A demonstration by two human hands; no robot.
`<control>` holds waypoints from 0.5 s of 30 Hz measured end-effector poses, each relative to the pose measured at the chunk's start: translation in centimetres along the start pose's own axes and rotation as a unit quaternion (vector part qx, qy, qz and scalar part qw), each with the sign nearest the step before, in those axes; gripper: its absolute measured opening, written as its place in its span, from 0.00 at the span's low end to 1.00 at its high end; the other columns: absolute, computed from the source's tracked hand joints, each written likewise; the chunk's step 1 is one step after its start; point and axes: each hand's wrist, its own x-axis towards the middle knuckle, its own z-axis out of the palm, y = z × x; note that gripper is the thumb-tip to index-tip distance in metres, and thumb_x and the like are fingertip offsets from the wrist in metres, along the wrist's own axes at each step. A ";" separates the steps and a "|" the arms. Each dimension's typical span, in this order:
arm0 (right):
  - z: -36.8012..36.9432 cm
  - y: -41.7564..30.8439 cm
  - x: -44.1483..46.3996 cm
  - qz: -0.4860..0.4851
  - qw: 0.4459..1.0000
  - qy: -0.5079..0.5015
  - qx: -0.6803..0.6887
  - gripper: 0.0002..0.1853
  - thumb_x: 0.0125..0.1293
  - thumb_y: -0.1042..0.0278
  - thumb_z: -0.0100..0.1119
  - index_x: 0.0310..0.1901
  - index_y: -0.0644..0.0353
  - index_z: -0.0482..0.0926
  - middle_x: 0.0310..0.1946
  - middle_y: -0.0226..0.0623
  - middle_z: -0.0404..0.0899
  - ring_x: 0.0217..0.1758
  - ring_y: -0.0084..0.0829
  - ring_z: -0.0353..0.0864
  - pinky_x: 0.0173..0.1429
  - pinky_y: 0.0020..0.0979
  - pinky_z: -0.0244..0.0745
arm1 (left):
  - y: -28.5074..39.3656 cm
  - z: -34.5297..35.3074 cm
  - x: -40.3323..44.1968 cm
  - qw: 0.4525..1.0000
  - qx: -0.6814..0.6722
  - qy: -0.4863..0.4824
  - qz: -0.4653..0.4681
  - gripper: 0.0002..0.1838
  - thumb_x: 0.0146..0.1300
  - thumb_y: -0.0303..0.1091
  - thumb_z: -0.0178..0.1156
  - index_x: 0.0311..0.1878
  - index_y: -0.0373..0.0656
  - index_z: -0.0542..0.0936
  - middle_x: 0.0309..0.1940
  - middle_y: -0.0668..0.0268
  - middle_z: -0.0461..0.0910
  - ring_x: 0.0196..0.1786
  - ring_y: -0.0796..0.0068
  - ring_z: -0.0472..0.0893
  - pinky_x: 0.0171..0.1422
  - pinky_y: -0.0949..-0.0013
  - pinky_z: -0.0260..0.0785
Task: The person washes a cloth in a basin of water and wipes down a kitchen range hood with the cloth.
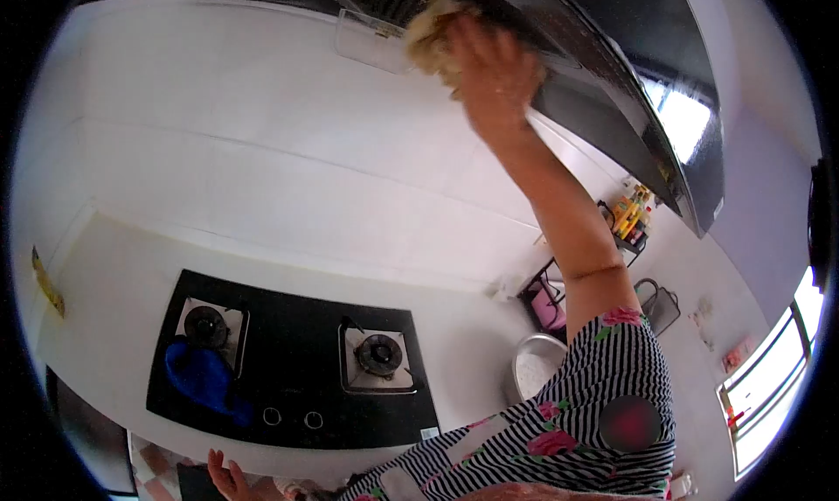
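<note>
My right hand [496, 73] is raised to the underside of the dark range hood [603, 108]. It presses a crumpled yellowish cloth [431, 36] there, and part of the cloth is hidden by the fingers. A clear plastic oil cup [371, 42] hangs at the hood's back edge, just left of the cloth. Low at the bottom edge of the view, my left hand [229, 479] hangs in front of the counter with its fingers apart, holding nothing. The black gas stove [293, 352] lies above it, with a blue cloth [199, 377] across its left burner.
A metal pot [535, 366] stands right of the stove, partly behind my sleeve. Bottles [631, 213] sit on a black rack [542, 296] in the corner. A barred window [778, 379] is at the right. The hood's front edge juts out overhead.
</note>
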 end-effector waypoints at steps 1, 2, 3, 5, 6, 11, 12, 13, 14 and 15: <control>-0.4 0.8 0.4 -0.009 0.998 0.057 0.033 0.32 0.40 0.69 0.64 0.54 0.48 0.72 0.54 0.23 0.69 0.49 0.31 0.66 0.43 0.39 0.62 | -0.2 -0.1 -0.1 1.000 -0.003 0.003 -0.019 0.20 0.62 0.32 0.56 0.57 0.39 0.70 0.38 0.70 0.74 0.24 0.86 0.60 0.25 0.80 0.53; -0.1 0.8 0.6 -0.014 0.998 0.053 0.035 0.31 0.41 0.70 0.64 0.54 0.48 0.72 0.54 0.22 0.69 0.49 0.31 0.66 0.44 0.39 0.62 | -0.1 -0.4 -0.2 0.999 -0.003 0.002 -0.037 0.20 0.62 0.32 0.56 0.57 0.39 0.70 0.40 0.68 0.74 0.27 0.84 0.63 0.28 0.79 0.57; 0.4 0.6 0.7 -0.017 0.998 0.047 0.037 0.31 0.42 0.71 0.63 0.54 0.48 0.72 0.54 0.22 0.69 0.50 0.31 0.65 0.45 0.39 0.62 | 0.5 -0.6 -0.2 0.998 0.000 -0.002 -0.055 0.20 0.62 0.32 0.56 0.57 0.38 0.70 0.43 0.66 0.75 0.29 0.82 0.66 0.30 0.78 0.61; 0.5 -0.1 0.9 -0.026 0.997 0.075 0.009 0.28 0.44 0.74 0.61 0.52 0.50 0.73 0.52 0.21 0.70 0.50 0.30 0.66 0.47 0.37 0.61 | 2.0 0.0 -0.2 0.999 0.043 -0.005 -0.007 0.20 0.62 0.32 0.55 0.57 0.38 0.70 0.48 0.63 0.74 0.39 0.76 0.70 0.41 0.72 0.64; 0.6 -0.4 0.6 -0.033 0.997 0.058 0.048 0.28 0.44 0.75 0.60 0.52 0.50 0.73 0.52 0.22 0.71 0.50 0.29 0.66 0.47 0.37 0.61 | 3.0 0.7 -0.3 0.998 0.064 -0.005 0.017 0.20 0.63 0.32 0.55 0.57 0.37 0.70 0.50 0.62 0.74 0.45 0.73 0.72 0.46 0.68 0.66; -1.2 -0.1 -2.4 0.235 0.786 -0.087 0.566 0.19 0.56 0.76 0.54 0.52 0.55 0.73 0.50 0.31 0.73 0.53 0.29 0.71 0.52 0.36 0.69 | 4.8 3.1 -0.7 0.992 0.104 -0.070 -0.005 0.24 0.64 0.34 0.52 0.62 0.39 0.63 0.57 0.56 0.66 0.61 0.63 0.64 0.63 0.59 0.56; -1.5 -0.2 -3.5 0.332 0.602 -0.124 0.715 0.17 0.59 0.74 0.54 0.51 0.56 0.74 0.50 0.32 0.73 0.52 0.30 0.72 0.53 0.35 0.71 | 4.1 3.8 -0.9 0.990 0.116 -0.079 -0.003 0.23 0.65 0.30 0.49 0.63 0.43 0.62 0.58 0.58 0.64 0.62 0.65 0.63 0.66 0.60 0.53; -1.6 -0.8 -4.8 0.381 0.467 -0.105 0.791 0.17 0.61 0.75 0.52 0.53 0.58 0.71 0.50 0.35 0.72 0.52 0.32 0.73 0.53 0.35 0.72 | 4.8 5.1 -1.1 0.994 0.052 -0.088 -0.022 0.23 0.64 0.29 0.50 0.63 0.44 0.62 0.58 0.58 0.64 0.62 0.65 0.63 0.65 0.60 0.54; -1.6 -1.5 -6.3 0.422 0.319 -0.087 0.844 0.17 0.63 0.75 0.49 0.54 0.61 0.69 0.50 0.38 0.72 0.52 0.33 0.74 0.54 0.35 0.74 | 5.9 6.8 -1.3 0.994 -0.011 -0.096 -0.043 0.23 0.63 0.29 0.51 0.62 0.44 0.63 0.59 0.58 0.64 0.61 0.65 0.64 0.65 0.60 0.54; -1.3 -2.6 -7.6 0.465 0.230 -0.061 0.853 0.20 0.61 0.75 0.49 0.56 0.65 0.65 0.49 0.43 0.72 0.51 0.37 0.74 0.55 0.37 0.74 | 6.2 8.1 -1.2 0.990 -0.018 -0.139 -0.013 0.23 0.62 0.28 0.52 0.62 0.44 0.63 0.59 0.58 0.65 0.61 0.66 0.64 0.64 0.61 0.55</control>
